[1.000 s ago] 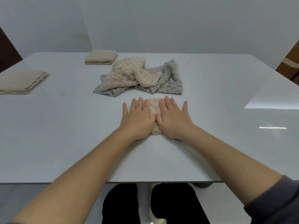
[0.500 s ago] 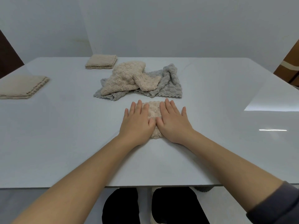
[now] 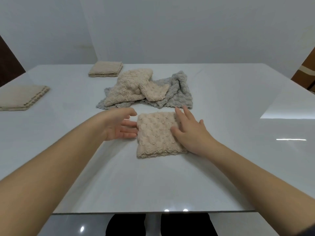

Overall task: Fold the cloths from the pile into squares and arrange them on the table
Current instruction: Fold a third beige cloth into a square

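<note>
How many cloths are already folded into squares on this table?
3. The near cloth lies partly under the right hand; the left cloth at the table's left edge; the far cloth back left of the unfolded pile, which may hide more.

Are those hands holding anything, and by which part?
Nothing is gripped. The right hand rests flat on the right side of the folded beige cloth; the left hand, open, is at its left edge.

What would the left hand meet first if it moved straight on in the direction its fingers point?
The folded beige cloth: the fingers of the left hand point sideways at its left edge, with almost no gap; whether they already touch is unclear.
</note>
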